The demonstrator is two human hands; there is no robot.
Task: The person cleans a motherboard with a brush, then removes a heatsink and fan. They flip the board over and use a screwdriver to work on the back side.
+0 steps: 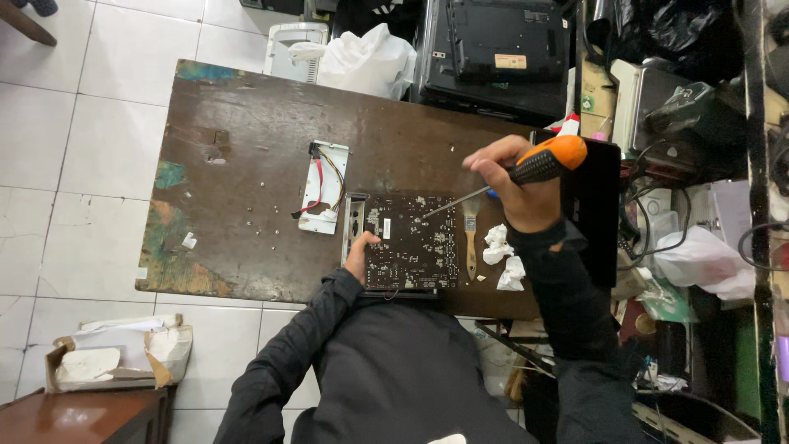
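Black sleeves reach from the bottom of the view to a dark rectangular circuit board point(409, 242) lying flat near the front edge of the worn brown wooden tabletop point(246, 131). The left hand point(359, 255) rests on the board's left edge, fingers curled over its metal port plate, steadying it. The right hand point(519, 182) is raised above the board's right side, fingers wrapped tight around the orange-and-black handle of a screwdriver point(526, 168), whose thin metal shaft slants down to the board's upper right area. Just right of the board lie a wooden-handled paintbrush point(471, 234) and crumpled white tissue pieces point(503, 256). A white bracket with red and yellow wires point(324, 186) lies left of the board.
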